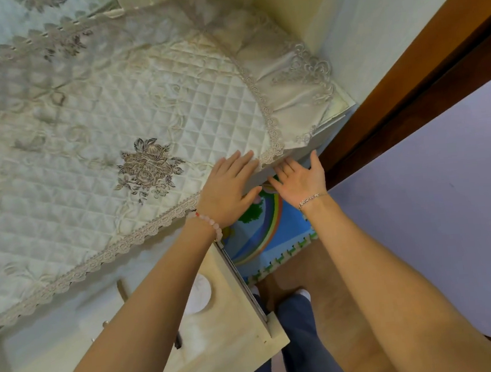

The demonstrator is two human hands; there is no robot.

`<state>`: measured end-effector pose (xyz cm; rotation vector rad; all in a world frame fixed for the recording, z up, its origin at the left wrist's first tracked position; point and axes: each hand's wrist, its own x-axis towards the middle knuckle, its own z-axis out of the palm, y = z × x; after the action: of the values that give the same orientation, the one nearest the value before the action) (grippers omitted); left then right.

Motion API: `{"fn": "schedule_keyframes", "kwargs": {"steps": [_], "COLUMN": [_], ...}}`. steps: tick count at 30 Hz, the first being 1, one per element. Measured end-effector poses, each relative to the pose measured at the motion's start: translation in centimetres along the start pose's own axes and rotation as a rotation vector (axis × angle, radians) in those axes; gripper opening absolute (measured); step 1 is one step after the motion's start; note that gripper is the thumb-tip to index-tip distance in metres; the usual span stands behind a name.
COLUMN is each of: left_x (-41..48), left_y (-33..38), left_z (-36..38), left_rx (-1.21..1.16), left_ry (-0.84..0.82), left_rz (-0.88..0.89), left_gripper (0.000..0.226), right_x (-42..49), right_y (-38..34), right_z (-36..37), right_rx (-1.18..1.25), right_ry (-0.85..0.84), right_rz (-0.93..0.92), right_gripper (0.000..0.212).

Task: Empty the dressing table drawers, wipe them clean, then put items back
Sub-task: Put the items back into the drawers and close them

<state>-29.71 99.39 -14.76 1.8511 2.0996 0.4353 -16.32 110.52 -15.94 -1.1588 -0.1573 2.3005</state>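
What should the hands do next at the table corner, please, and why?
Probably fold the lace edge back: the left hand lies flat on the cloth, the right hand reaches under its overhang, and a drawer stands open below.

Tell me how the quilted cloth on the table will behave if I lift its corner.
The cloth probably flops: its ruffled end hangs in soft folds over the table edge. The quilting likely adds some body and weight. Its sheen suggests it may slide when pushed.
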Motion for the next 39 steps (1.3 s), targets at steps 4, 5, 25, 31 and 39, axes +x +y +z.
{"fn": "schedule_keyframes", "kwargs": {"steps": [4,5,25,31,39], "left_x": [-0.7,-1.1,-16.9,-19.6,-23.4], "left_y": [0.5,0.6,5.4,11.5,19.3], "left_z": [-0.3,-0.4,-3.3,-1.8,1.8], "left_rx": [-0.008,-0.021,0.190,0.210,0.222], "left_ry": [-0.019,-0.022,0.315,0.474,0.577], "left_rz": [-0.037,-0.053,-0.683,-0.990,-1.331], "left_gripper": [0.059,0.057,0.056,0.052,0.051], "right_x": [-2.1,-2.9,-7.9,-7.9,-10.3], "right_y": [-0.4,-0.4,0.6,0.1,2.1], "right_z": [-1.4,-1.8,1.8,3.7,3.4], "right_rx": [-0.104,-0.162,-1.286,-1.765,-2.171], "right_ry": [-0.029,-0.037,-0.449,-0.835,-1.448], "right_rz": [-0.026,-0.035,-0.173,-0.425,-0.732], "right_gripper": [0.072,0.069,0.038,0.035,0.053]}}
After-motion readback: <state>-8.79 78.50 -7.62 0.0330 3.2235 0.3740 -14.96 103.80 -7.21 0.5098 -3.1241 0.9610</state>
